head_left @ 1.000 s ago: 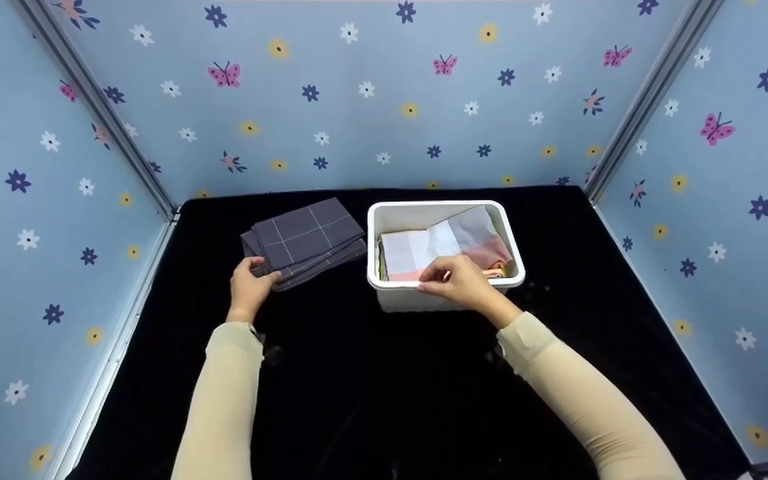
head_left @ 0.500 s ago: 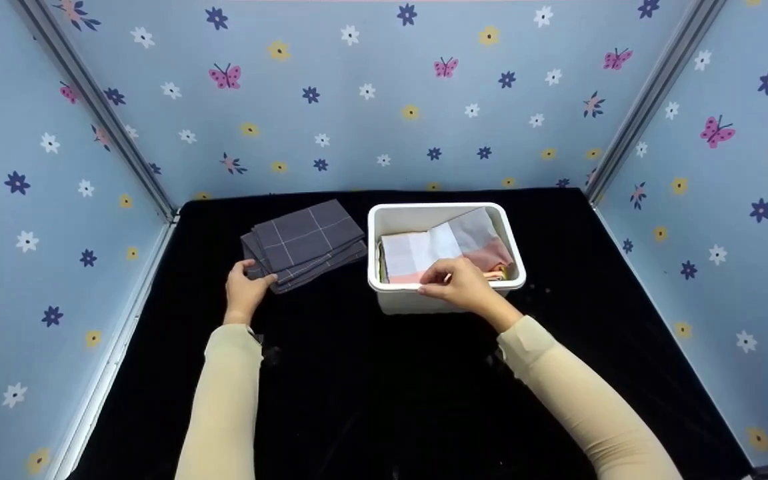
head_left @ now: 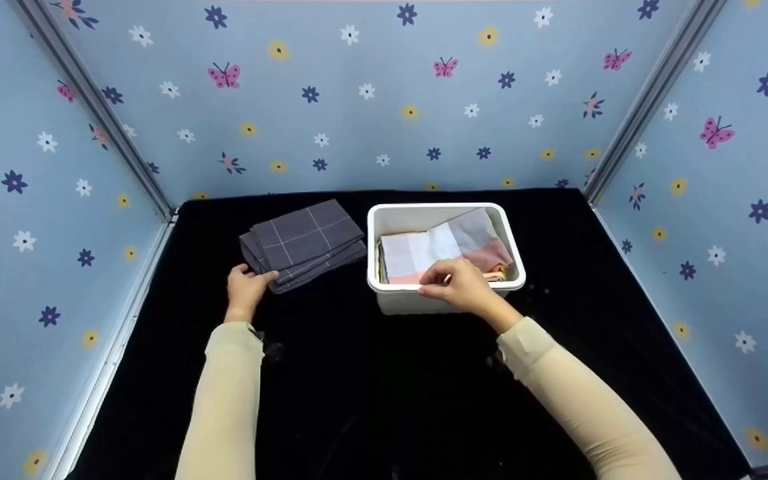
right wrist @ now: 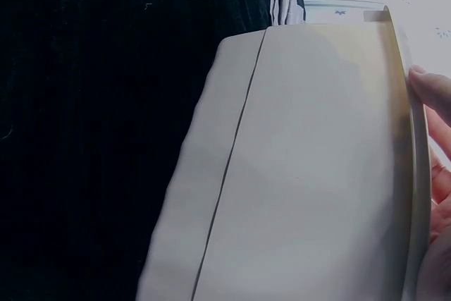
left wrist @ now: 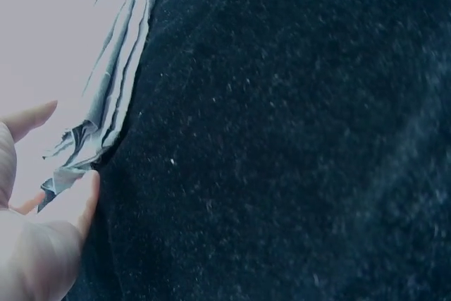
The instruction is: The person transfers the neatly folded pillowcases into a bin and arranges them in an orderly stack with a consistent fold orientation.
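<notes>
A stack of folded dark grey checked cloth (head_left: 307, 237) lies on the black table cover, left of a white plastic bin (head_left: 384, 301). My left hand (head_left: 245, 292) is at the stack's near left corner, thumb and fingers spread apart. In the left wrist view, the thumb (left wrist: 83, 199) touches the layered cloth edge (left wrist: 116, 68). My right hand (head_left: 457, 283) pinches the bin's front rim, with the thumb (right wrist: 426, 86) at the rim and the other fingers curled over the inside. Within the bin lies a folded white, grey and pink cloth (head_left: 417, 253).
Yellow and orange fabric (head_left: 496, 273) shows under the cloth in the bin. A black fabric cover (head_left: 357, 393) spreads over the table. Blue flowered panels (head_left: 384, 100) stand at the back and both sides, joined by metal posts (head_left: 657, 93).
My left hand has drawn back slightly from the dark cloth's corner, and its fingers have come off the top. The right hand and the bin have stayed in place.
</notes>
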Tool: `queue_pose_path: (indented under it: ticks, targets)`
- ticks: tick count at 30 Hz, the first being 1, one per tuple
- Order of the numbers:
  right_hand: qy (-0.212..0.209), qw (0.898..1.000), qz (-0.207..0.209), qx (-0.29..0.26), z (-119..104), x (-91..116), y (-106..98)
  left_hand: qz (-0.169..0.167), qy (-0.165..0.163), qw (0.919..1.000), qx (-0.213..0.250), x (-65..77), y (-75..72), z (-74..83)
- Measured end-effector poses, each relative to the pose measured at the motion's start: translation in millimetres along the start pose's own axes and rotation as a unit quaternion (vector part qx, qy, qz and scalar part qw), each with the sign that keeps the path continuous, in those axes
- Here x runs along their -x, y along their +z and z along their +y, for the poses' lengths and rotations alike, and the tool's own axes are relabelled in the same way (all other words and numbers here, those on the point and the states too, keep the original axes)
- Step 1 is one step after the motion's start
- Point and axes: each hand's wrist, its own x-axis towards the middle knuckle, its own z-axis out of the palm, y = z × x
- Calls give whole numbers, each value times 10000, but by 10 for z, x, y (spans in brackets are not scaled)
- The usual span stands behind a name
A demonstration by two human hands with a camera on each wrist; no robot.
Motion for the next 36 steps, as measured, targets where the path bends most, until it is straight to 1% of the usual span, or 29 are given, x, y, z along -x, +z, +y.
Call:
queue_pose_path:
  ticks: [2,5,8,10,13,15,17,19,20,24,26,29,33,36]
  targets:
    - [15,10000,3,-3,0,0,1,-57,-52,9999,117,13,10,18]
    - [18,10000,20,0,-1,-1,5,-101,-84,9998,170,24,32,40]
    - [-1,10000,30,5,-5,-3,6,-114,-140,9998,96,18,50,40]
    - [-5,10000,24,13,-10,-3,6,-163,-198,9997,-64,15,63,39]
    - [13,10000,19,-7,-9,-1,7,-248,-214,9985,-447,19,84,48]
    - [18,10000,24,-16,-5,-1,7,-299,-177,9970,-688,16,99,59]
    - [-4,10000,43,-38,-3,0,6,-313,-128,9963,-791,15,114,81]
    - [-29,10000,53,-41,-4,-2,4,-224,3,9969,-756,-71,134,18]
    - [-40,10000,56,-35,-5,-2,2,-182,9,9971,-736,-73,138,31]
    - [-40,10000,47,-15,-7,-4,-6,-111,-38,9990,-425,-62,150,88]
    - [-41,10000,42,1,-5,-3,-10,-187,-183,9992,-286,29,149,197]
    - [-23,10000,43,-3,-3,-3,-15,-252,-247,9992,-171,28,170,212]
    - [-18,10000,20,-44,-2,-3,-11,-251,-290,9991,-166,18,196,203]
    - [-18,10000,-15,-52,-3,0,-1,-162,-212,9987,-425,15,202,176]
